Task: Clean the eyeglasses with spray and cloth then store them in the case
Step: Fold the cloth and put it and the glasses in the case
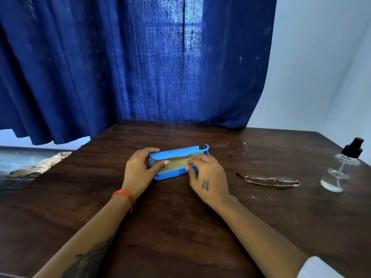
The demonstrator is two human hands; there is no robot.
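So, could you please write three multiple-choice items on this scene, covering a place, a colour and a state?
1. Where do the folded thin-framed eyeglasses lie?
A. Inside the case
B. On the dark wooden table, right of the case
C. In the left hand

2. What colour is the rectangular hard glasses case?
A. Blue
B. Red
C. Black

3. What state is the case in?
A. Shut
B. Open
C. Upside down

Answers:
1 B: they rest between the case and the clear spray bottle.
2 A: its shell is bright blue.
3 B: its tan lining shows between the left hand and right hand.
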